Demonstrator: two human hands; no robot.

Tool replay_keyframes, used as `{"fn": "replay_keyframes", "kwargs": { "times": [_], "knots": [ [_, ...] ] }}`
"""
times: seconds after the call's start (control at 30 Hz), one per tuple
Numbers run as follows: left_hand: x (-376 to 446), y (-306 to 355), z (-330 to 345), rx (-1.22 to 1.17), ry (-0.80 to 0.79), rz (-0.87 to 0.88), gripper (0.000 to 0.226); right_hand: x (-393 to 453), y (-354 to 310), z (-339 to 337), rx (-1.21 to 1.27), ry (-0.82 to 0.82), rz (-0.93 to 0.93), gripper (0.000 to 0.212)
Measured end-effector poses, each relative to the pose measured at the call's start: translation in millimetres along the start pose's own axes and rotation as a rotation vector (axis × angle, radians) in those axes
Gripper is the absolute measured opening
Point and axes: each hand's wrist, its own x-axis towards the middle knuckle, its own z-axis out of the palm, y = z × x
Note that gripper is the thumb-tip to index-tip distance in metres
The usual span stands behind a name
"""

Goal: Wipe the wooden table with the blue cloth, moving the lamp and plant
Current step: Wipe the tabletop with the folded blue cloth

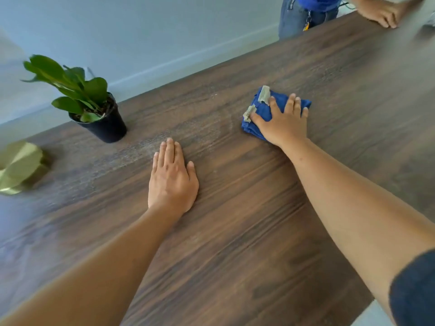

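My right hand (282,124) presses the blue cloth (274,109) flat on the table (235,231), fingers spread; my left hand (173,178) lies flat, fingers together. Sweeping left, I risk toppling the plant (94,107) or knocking the gold lamp (20,167) off the edge. Another person's hand (381,11) rests at the far end.

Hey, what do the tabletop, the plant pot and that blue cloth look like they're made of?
Table: dark brown wood or wood-look laminate, with visible grain streaks and a low sheen.
Plant pot: probably plastic, plain smooth black with a thin rim.
Blue cloth: soft woven fabric, folded and creased under the right hand.
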Motion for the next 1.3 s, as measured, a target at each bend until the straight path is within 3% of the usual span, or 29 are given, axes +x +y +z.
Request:
{"fn": "replay_keyframes", "kwargs": {
  "times": [0.13, 0.23, 0.33, 0.43, 0.5, 0.57, 0.63, 0.7, 0.9, 0.97, 1.07, 1.13, 1.2, 1.3],
  "knots": [
    [-1.0, 3.9, -1.0, -0.009, -0.014, -0.003, 0.063, -14.0, -61.3, 10.4, -0.035, -0.058, -0.375, 0.093],
    [5.3, -0.3, -10.6, 0.032, -0.036, -0.006, 0.063, -31.0, -36.2, 10.1, -0.024, -0.080, -0.514, 0.093],
    [25.3, -13.2, -18.5, 0.032, -0.033, -0.069, 0.063, -6.6, -14.5, 5.3, -0.019, -0.031, -0.309, 0.096],
    [35.1, -18.5, -14.8, 0.016, -0.031, -0.101, 0.065, 35.3, -42.8, 3.8, 0.019, 0.024, -0.076, 0.096],
    [36.5, -18.4, -9.3, 0.009, -0.017, -0.097, 0.066, 46.4, -78.3, 5.2, 0.038, 0.007, -0.114, 0.095],
    [36.2, -18.6, -7.5, 0.011, -0.009, -0.103, 0.066, 32.1, -103.6, 10.2, 0.006, -0.030, -0.295, 0.093],
    [36.3, -19.0, -8.1, 0.012, -0.009, -0.104, 0.066, 4.3, -102.0, 18.5, 0.006, -0.047, -0.481, 0.092],
    [36.6, -19.8, -9.2, 0.014, -0.008, -0.104, 0.066, -5.2, -79.7, 19.3, 0.027, -0.046, -0.538, 0.092],
    [36.1, -19.5, -9.0, 0.008, -0.004, -0.103, 0.066, 86.2, -49.9, -6.5, -0.016, -0.007, -0.139, 0.100],
    [36.4, -19.8, -7.4, 0.011, 0.002, -0.100, 0.067, 102.9, -78.4, -5.8, -0.009, -0.016, -0.159, 0.099],
    [36.8, -20.5, -7.1, 0.005, 0.002, -0.093, 0.067, 80.6, -110.4, 0.7, -0.027, -0.057, -0.412, 0.095],
    [36.2, -20.8, -7.6, 0.004, 0.001, -0.084, 0.067, 52.6, -93.3, 8.6, -0.020, -0.030, -0.558, 0.095],
    [34.9, -21.7, -7.9, 0.001, 0.007, -0.081, 0.067, 45.8, -56.5, 10.6, -0.017, 0.001, -0.514, 0.098],
    [35.1, -19.8, -8.7, -0.006, 0.002, -0.075, 0.067, 74.5, -28.1, -2.3, -0.030, -0.008, -0.237, 0.102]
  ]
}}
